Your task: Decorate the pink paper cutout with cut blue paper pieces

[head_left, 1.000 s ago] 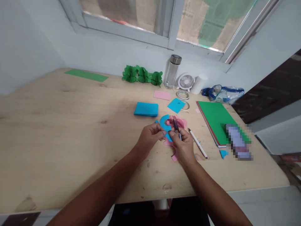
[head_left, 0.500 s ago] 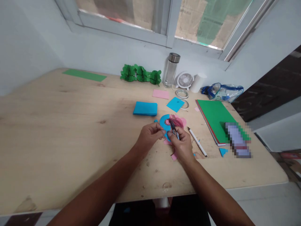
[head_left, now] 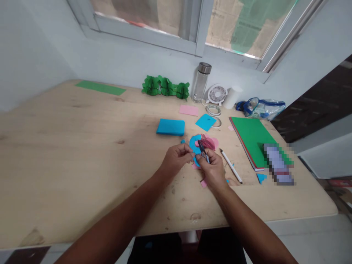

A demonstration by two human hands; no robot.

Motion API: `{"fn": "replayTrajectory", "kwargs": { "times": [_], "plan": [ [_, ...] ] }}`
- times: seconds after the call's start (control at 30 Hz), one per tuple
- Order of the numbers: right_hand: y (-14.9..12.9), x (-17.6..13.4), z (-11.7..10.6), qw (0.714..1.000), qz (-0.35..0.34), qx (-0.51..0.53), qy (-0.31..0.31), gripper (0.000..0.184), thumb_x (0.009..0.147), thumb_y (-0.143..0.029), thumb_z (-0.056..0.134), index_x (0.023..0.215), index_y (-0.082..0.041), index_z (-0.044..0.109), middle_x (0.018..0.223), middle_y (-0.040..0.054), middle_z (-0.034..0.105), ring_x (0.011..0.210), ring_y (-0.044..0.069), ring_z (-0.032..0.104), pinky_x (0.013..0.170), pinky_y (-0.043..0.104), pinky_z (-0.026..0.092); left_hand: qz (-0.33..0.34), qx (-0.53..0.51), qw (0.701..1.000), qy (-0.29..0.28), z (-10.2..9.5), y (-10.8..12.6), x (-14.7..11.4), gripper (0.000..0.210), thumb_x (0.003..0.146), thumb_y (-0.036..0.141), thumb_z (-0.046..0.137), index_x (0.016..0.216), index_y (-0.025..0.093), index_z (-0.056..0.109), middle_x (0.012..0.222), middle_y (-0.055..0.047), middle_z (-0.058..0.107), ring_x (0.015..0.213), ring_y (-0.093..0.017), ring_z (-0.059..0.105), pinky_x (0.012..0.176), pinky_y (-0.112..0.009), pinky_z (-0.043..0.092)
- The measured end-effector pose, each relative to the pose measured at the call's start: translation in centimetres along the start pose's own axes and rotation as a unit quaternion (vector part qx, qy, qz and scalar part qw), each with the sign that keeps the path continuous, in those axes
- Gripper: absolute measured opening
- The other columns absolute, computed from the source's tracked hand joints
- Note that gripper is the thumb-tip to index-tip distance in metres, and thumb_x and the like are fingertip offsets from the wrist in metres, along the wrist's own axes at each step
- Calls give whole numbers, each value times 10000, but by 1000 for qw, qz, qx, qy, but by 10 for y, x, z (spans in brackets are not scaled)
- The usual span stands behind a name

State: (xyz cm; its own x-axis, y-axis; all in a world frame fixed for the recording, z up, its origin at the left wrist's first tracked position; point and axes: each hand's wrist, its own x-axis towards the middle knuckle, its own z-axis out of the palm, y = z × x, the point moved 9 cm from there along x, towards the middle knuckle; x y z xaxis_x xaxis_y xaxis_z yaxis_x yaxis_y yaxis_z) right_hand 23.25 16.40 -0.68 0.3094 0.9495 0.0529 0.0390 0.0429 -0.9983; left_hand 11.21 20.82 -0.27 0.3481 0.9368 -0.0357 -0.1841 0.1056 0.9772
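Note:
My left hand point(head_left: 180, 156) is closed in a pinch at the left edge of a curved blue paper cutout point(head_left: 194, 139). My right hand point(head_left: 213, 165) grips a small pair of dark-bladed scissors point(head_left: 201, 145), blades pointing up and away from me. Its thumb and fingers also touch the lower part of the cutout. Behind the scissors lie pink paper pieces point(head_left: 212, 142), layered like petals. Fingers hide part of the blue paper and the scissors' handles.
A blue paper stack point(head_left: 170, 127) lies beyond my left hand. A white pen point(head_left: 231, 165) is right of my right hand, near green sheets point(head_left: 250, 139) and a blurred-out object point(head_left: 278, 165). Behind stand a glass bottle point(head_left: 200, 86), a small fan point(head_left: 217, 94) and green paper decorations point(head_left: 165, 87).
The blue cutout has shifted and turned slightly between my hands. Both hands stay almost in place, and the whole view has moved a little.

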Motion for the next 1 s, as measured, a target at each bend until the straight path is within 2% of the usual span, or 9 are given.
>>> {"fn": "replayTrajectory", "kwargs": {
  "times": [0.5,1.0],
  "plan": [
    [4,2,2,1000,5,-2,-6,232,671,-330,634,564,-197,476,497,-73,370,468,80,276,461,229,213,11,-30,999,2,-2,-6,2,107,624,231,675,543,177,631,536,16,571,511,-102,479,536,-218,392],
    [-1,0,-1,999,2,-41,23,245,662,-329,604,543,-205,429,483,-77,343,461,78,273,451,226,210,7,-31,999,5,0,-4,1,138,607,223,668,495,181,598,497,20,547,495,-104,461,526,-226,396]
  ]
}}
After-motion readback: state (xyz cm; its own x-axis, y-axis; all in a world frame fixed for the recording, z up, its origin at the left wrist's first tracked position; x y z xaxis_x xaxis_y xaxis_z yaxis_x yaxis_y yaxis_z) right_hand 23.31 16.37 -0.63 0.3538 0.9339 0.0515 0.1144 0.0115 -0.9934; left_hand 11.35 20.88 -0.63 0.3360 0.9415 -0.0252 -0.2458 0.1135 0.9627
